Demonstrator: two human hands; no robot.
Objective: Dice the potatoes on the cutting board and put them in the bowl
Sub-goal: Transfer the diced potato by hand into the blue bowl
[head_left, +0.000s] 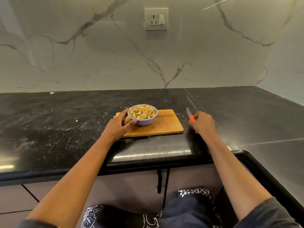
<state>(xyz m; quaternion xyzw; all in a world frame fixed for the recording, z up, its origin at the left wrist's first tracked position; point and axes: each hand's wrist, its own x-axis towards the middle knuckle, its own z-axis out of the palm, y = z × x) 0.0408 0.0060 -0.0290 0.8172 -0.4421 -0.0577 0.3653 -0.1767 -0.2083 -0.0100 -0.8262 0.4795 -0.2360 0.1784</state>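
Nearest, down at the lap: dark cloth [189, 209] with a white flower print. Just beyond, pale cabinet fronts [131, 186] with a thin black handle [159, 180], tucked under the rounded, glossy front lip of the black stone counter [65, 122].

Reaching forward over that lip with both bare forearms. Cupping the bowl [148, 121] with the left hand [119, 127]: hand half closed, thumb laid on the near wall, fingers curved round the left and far side at the rim. Gripping the knife [190, 115] with the right hand [203, 123]: fingers curled round the red handle, a bit of red showing below the hand too, blade pointing away, just off the right edge of the cutting board [166, 125] and over bare stone.

On the left part of the board, the pale blue bowl, heaped with diced potatoes [142, 111]. To its right, bare wood with a few crumbs. Board set a little back from the front lip, long sides roughly parallel to it.

Wide open stone left of the board, more behind it up to the wall, and more to the right, there bending toward the body along a raised black edge.

Farthest, a veined marble wall [98, 63] with a white socket [156, 19] high above the bowl.
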